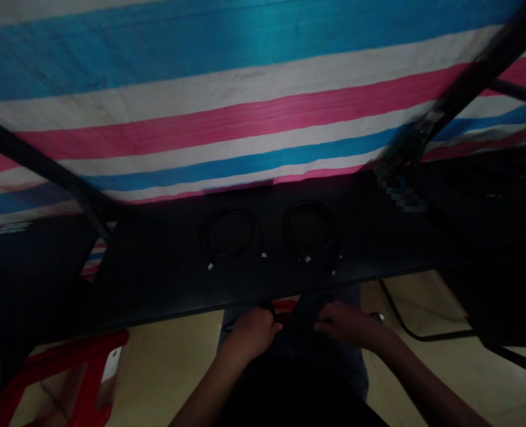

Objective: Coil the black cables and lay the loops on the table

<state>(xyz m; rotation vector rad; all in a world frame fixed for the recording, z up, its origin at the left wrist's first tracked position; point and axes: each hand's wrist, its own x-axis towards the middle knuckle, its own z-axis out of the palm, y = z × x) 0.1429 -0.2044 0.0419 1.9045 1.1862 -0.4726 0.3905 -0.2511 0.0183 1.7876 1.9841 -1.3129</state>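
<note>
Below the front edge of the black table [165, 284], my left hand [254, 329] is closed over my lap, thumb towards the middle. Dark, thin shapes show beside it, too dim to tell whether it grips them. My right hand [345, 323] is also over my lap with curled fingers; what they hold, if anything, is lost in the dark. On the tabletop in front of me lie two coiled black cables, a left coil [204, 231] and a right coil [287, 228], with pale connector ends pointing towards me. Neither hand touches the coils.
A striped plastic sheet [227, 124] hangs behind the table. Dark metal struts [35, 157] slope at both sides. At lower left stands a red plastic stool [89, 379]. A black bent tube [440, 338] is under the table's right side. A blurred-out patch [402, 193] lies at the right.
</note>
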